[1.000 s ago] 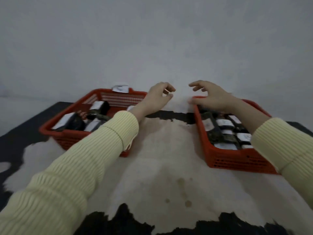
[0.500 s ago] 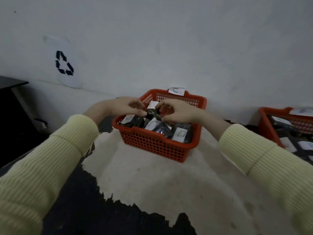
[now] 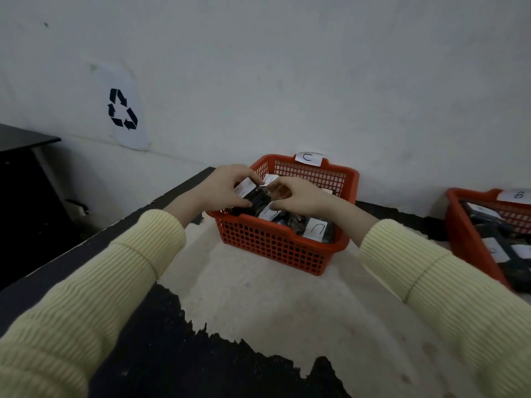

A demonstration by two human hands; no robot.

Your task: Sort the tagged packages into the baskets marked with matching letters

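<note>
– While gripping that dark shiny plastic package from both ends, easy to drop it! Held with left hand curled round one end and right hand curled round the other, right above the red plastic basket full of holes.
– Could slip, yes. Looks slick. Would only land on the other packages, though. No big harm.
– Worse: wrong letter. Hard to read the small white paper tag on it, half hidden under fingers.
– Says C on the white paper label at the back rim of this basket. Says C on the front package's tag too.
– Says B on the second red basket, well off to the right. Better to check the tag before letting go.
– Also pretty full in there. Might slide off the pile, over the rim, onto the white and black furry table cover.
– So: lay flat, in the middle, tag up.
</note>
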